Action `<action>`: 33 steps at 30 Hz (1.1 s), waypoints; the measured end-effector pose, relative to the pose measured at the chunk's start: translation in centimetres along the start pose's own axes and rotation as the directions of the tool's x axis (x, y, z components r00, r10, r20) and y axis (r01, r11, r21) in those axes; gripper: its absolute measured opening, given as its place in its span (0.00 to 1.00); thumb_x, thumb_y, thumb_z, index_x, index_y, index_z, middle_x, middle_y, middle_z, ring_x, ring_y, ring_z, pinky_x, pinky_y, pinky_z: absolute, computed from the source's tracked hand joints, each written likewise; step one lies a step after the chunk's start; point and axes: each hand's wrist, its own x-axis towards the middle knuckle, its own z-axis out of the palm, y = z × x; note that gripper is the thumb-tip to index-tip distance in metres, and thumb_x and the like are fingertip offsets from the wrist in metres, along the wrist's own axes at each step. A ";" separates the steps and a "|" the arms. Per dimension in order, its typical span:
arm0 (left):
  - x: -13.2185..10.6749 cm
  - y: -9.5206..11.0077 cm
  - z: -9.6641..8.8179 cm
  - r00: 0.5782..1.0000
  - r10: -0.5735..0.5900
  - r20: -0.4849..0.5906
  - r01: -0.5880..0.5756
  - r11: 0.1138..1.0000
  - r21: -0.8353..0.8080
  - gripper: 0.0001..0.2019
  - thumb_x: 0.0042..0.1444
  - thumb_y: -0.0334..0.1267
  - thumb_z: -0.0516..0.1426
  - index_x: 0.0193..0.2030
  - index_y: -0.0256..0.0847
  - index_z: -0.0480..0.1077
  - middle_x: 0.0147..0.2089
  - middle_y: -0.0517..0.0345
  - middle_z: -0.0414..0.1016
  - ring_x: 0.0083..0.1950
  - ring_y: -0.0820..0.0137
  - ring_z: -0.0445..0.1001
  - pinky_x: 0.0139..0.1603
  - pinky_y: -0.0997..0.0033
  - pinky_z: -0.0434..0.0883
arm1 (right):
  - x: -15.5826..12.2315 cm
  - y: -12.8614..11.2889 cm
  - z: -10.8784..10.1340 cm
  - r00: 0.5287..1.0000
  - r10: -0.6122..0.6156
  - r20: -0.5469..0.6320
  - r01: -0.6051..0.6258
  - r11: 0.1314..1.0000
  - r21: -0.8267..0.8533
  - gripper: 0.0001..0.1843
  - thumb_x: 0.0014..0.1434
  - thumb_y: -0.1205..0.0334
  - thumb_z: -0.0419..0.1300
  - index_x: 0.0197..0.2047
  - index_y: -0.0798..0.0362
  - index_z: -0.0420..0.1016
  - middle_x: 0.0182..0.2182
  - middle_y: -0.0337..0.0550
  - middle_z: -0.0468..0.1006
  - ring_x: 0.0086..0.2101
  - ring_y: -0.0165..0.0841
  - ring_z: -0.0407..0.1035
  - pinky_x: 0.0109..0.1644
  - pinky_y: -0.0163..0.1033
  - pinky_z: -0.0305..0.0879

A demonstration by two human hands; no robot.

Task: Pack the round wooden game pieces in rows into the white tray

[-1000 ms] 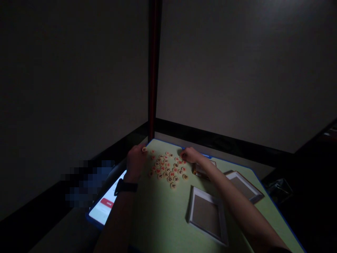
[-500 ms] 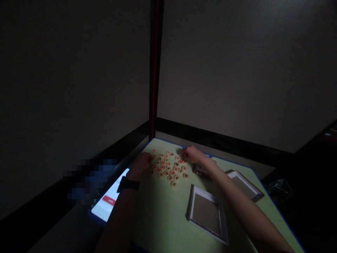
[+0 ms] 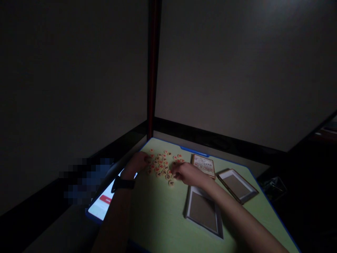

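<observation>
Several round wooden game pieces (image 3: 161,165) with red and black marks lie scattered on a green table (image 3: 160,214). My left hand (image 3: 137,163), with a black watch on its wrist, rests at the left edge of the pieces, fingers curled onto them. My right hand (image 3: 185,173) lies on the near right part of the pieces, fingers bent down over them. What either hand holds, if anything, is hidden in the dim light.
A small box with a printed lid (image 3: 203,165) sits right of the pieces. Two shallow framed trays, the near tray (image 3: 204,212) and the right tray (image 3: 237,185), lie on the table. A lit tablet (image 3: 104,203) juts past the left edge. A dark red post (image 3: 152,70) stands in the corner.
My right hand has come back from the far right of the pieces to their near right side, uncovering the printed box. My left hand slid nearer along the left edge.
</observation>
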 end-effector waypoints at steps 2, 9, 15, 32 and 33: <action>0.1 -0.1 0.2 1.000 0.009 -0.009 -0.009 1.000 0.008 0.14 0.52 0.29 0.60 0.46 0.37 0.78 0.49 0.47 0.81 0.49 0.63 0.78 0.48 0.72 0.71 | -0.2 -0.5 0.2 0.999 0.025 0.031 -0.023 0.998 -0.057 0.10 0.55 0.74 0.61 0.37 0.53 0.80 0.36 0.45 0.81 0.38 0.35 0.74 0.39 0.34 0.62; 0.3 0.0 1.3 0.996 0.085 -0.022 -0.082 0.992 0.093 0.10 0.51 0.28 0.59 0.38 0.39 0.79 0.42 0.51 0.81 0.45 0.65 0.78 0.46 0.72 0.70 | -0.5 -2.3 0.0 0.994 0.102 0.046 -0.093 0.980 -0.178 0.08 0.61 0.69 0.57 0.42 0.54 0.76 0.39 0.50 0.80 0.39 0.37 0.75 0.39 0.35 0.62; 0.5 0.1 1.3 0.996 0.076 -0.035 -0.071 0.990 0.121 0.06 0.53 0.30 0.58 0.35 0.39 0.77 0.42 0.50 0.80 0.46 0.64 0.77 0.46 0.72 0.69 | -0.8 -2.8 -0.6 0.993 0.119 0.008 -0.116 0.982 -0.152 0.12 0.64 0.70 0.53 0.51 0.55 0.69 0.43 0.53 0.78 0.40 0.37 0.74 0.39 0.36 0.62; 1.0 -0.4 1.9 0.996 0.077 -0.040 -0.064 0.966 0.251 0.12 0.60 0.30 0.50 0.39 0.36 0.76 0.45 0.44 0.80 0.47 0.63 0.77 0.45 0.70 0.69 | -10.5 -2.9 1.9 0.965 0.255 -0.065 -0.258 0.964 -0.059 0.11 0.58 0.76 0.54 0.43 0.55 0.70 0.39 0.49 0.76 0.37 0.35 0.71 0.39 0.36 0.62; 1.1 -0.5 1.9 0.996 0.082 -0.042 -0.069 0.966 0.247 0.11 0.60 0.30 0.51 0.38 0.37 0.76 0.45 0.44 0.80 0.47 0.63 0.77 0.45 0.70 0.69 | -10.4 -2.8 2.2 0.962 0.261 -0.079 -0.266 0.962 -0.060 0.11 0.58 0.76 0.53 0.43 0.55 0.70 0.39 0.49 0.76 0.37 0.35 0.72 0.39 0.36 0.63</action>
